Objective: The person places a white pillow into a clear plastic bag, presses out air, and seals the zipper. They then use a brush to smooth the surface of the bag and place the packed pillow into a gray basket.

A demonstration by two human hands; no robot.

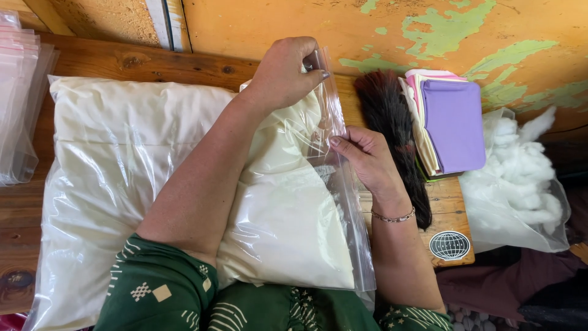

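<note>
Bag: a clear zip bag [294, 202] is laid on the wooden table [153, 64], in the middle of the view, with a cream cushion [282, 227] seen inside it.
Left hand: the left hand [285, 73] is closed on the top end of the zip strip [343, 184], at about 12 o'clock; the fingers are pinched shut on it.
Right hand: the right hand [367, 156] is held at about 3 o'clock of the bag, with fingertips pressed tight on the strip.
Done: the cushion looks fully put in.
Left: the strip seems only partly pressed shut; this is a guess.
Nearby: a second bagged cushion [104, 184] is lying at 9 o'clock, folded cloths [453, 122] and white stuffing [520, 178] at 3 o'clock.
Hard to see: the closed part of the strip cannot be told. The bag's lower edge is hidden by the green sleeves [165, 294]. The dark hairy thing [392, 122] behind the right hand cannot be made out.
</note>
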